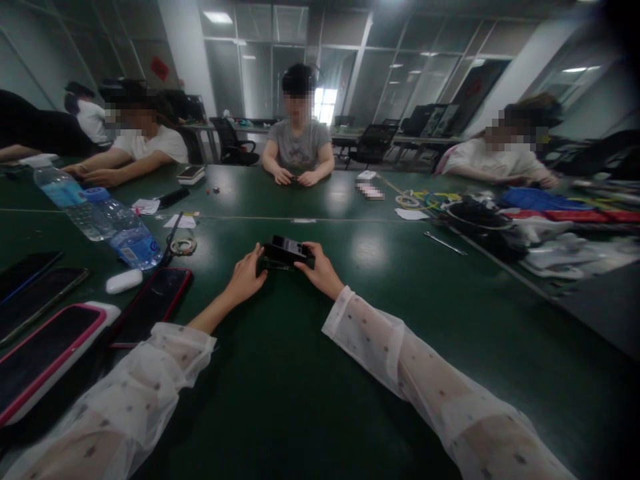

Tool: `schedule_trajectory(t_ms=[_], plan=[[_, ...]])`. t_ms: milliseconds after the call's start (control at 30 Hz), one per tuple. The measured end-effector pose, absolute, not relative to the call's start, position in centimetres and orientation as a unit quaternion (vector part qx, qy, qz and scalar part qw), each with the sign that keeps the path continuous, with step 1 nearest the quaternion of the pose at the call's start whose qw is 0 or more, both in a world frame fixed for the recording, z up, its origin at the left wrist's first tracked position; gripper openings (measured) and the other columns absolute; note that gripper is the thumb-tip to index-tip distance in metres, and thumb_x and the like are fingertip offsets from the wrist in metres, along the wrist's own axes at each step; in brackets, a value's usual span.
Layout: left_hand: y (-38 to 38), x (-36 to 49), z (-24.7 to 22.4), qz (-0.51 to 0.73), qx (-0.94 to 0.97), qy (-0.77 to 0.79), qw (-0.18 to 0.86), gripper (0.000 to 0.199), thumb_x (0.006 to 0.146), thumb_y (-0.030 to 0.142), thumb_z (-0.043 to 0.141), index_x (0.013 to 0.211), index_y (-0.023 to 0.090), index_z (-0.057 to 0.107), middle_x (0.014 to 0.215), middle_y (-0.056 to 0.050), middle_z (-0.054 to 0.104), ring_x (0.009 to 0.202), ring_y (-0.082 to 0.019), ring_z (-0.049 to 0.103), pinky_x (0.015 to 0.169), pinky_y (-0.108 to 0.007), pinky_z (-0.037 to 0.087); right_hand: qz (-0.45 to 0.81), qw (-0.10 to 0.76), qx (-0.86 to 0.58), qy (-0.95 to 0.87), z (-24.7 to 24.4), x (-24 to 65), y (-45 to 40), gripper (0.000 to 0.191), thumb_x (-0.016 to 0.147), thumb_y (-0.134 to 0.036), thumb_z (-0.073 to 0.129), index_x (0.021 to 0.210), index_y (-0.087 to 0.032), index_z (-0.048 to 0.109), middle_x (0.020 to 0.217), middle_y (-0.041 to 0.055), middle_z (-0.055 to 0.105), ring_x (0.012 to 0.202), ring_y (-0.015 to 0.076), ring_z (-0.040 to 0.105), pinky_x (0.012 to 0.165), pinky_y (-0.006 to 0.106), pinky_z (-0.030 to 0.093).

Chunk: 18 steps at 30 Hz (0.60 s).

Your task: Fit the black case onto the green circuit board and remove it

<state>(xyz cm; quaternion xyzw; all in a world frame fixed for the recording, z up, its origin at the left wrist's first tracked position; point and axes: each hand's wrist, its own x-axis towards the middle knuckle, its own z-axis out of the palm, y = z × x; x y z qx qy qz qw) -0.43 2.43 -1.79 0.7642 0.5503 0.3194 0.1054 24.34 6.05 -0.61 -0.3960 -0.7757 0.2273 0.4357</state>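
Observation:
A small black box-like device (pixel 286 251) is at the middle of the green table (pixel 280 373), between my two hands. My left hand (pixel 247 275) grips its left end, with the thumb low and the fingers along its side. Around the right end of the same device, my right hand (pixel 320 268) is closed, thumb on the near face. The undersides of the fingers are hidden by the device. Both forearms wear sheer white dotted sleeves.
Phones (pixel 155 303), a white case (pixel 124 281) and a water bottle (pixel 125 233) lie or stand at left. A wrench (pixel 445 244), cables and plastic bags (pixel 560 253) are at right. Across the table sit several people, one straight ahead (pixel 299 143).

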Motion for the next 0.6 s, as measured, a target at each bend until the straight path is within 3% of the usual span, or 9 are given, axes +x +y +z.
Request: schedule_trajectory(t_ms=[300, 467, 600], plan=[[2.3, -0.5, -1.6, 0.307, 0.767, 0.553, 0.11, 0.074, 0.091, 0.026, 0.052, 0.155, 0.015, 0.017, 0.145, -0.018, 0.05, 0.139, -0.031, 0.043, 0.112, -0.056, 0.032, 0.141, 0.551, -0.462, -0.68, -0.8, 24.9, 6.3, 0.05, 0.086, -0.036, 0.065, 0.126, -0.019, 0.04, 0.121, 0.0146, 0.055, 0.112, 0.0274, 0.058, 0.101, 0.047, 0.048], [2.2, -0.4, -1.5, 0.311, 0.762, 0.557, 0.111, 0.073, 0.091, 0.026, 0.053, 0.155, 0.015, 0.02, 0.144, -0.018, 0.052, 0.136, -0.031, 0.046, 0.112, -0.054, 0.033, 0.122, 0.545, -0.541, -0.629, -1.3, 25.6, 6.8, 0.044, 0.083, -0.03, 0.065, 0.119, -0.014, 0.044, 0.116, 0.0179, 0.054, 0.109, 0.0314, 0.055, 0.099, 0.053, 0.046], [2.3, -0.4, -1.5, 0.306, 0.76, 0.56, 0.12, 0.074, 0.091, 0.028, 0.053, 0.155, 0.014, 0.019, 0.144, -0.018, 0.052, 0.136, -0.031, 0.046, 0.112, -0.054, 0.033, 0.123, 0.527, -0.573, -0.615, -1.4, 25.7, 6.9, 0.045, 0.081, -0.03, 0.064, 0.117, -0.013, 0.044, 0.115, 0.019, 0.054, 0.109, 0.0319, 0.053, 0.097, 0.052, 0.046]])
